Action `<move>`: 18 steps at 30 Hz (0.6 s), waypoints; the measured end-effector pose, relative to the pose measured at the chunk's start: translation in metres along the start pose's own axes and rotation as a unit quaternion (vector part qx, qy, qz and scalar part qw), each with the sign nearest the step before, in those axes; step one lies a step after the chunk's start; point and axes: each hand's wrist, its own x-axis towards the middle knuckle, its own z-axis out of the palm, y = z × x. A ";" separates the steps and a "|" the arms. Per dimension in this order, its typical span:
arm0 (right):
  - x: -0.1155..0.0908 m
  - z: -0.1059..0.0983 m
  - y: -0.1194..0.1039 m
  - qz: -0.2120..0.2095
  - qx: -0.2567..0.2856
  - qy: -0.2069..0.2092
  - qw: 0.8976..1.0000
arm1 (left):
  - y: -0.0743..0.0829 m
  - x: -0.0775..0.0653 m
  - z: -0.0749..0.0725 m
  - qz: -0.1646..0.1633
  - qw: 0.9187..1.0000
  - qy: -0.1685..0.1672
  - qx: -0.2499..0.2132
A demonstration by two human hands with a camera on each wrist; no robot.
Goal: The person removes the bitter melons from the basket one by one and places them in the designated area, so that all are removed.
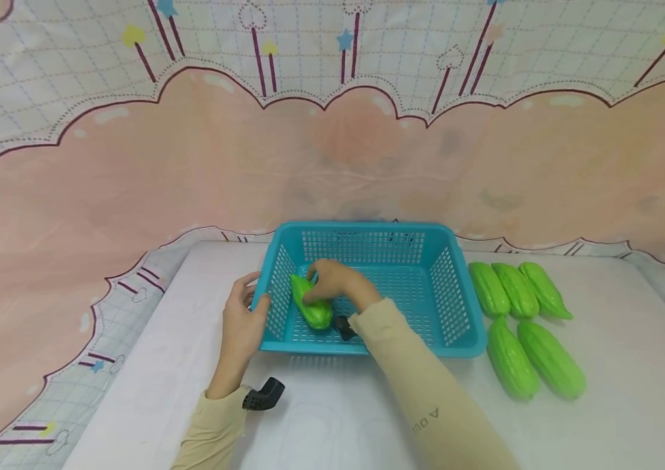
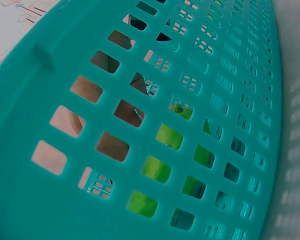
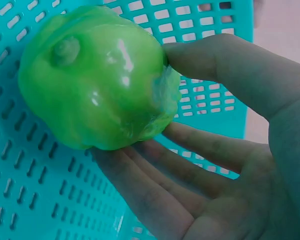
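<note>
A blue plastic basket (image 1: 368, 348) with perforated walls stands on the white table. Inside, near its left wall, lies a green bitter melon (image 1: 312, 307), ridged and glossy. My right hand (image 1: 332, 284) reaches over the front rim and grips this melon. In the right wrist view, the thumb (image 3: 215, 60) is on one side of the bitter melon (image 3: 95, 80) and the fingers (image 3: 155, 195) on the other. My left hand (image 1: 244, 323) holds the basket's left rim. The left wrist view shows the basket wall (image 2: 55, 200) close up, with green through its holes.
Several more bitter melons lie right of the basket: a back row (image 1: 515, 290) and two in front, one bitter melon (image 1: 511, 359) beside another bitter melon (image 1: 551, 359). A patterned cloth (image 1: 368, 150) hangs behind the table (image 1: 321, 418).
</note>
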 end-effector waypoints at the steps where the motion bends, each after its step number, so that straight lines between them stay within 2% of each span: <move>1: -0.001 0.000 0.000 -0.002 -0.001 0.002 1.000 | 0.000 0.000 0.000 0.000 1.000 0.000 0.001; 18: -0.037 -0.017 -0.004 -0.039 0.028 0.040 0.998 | 0.001 0.000 0.001 0.007 1.000 0.005 0.004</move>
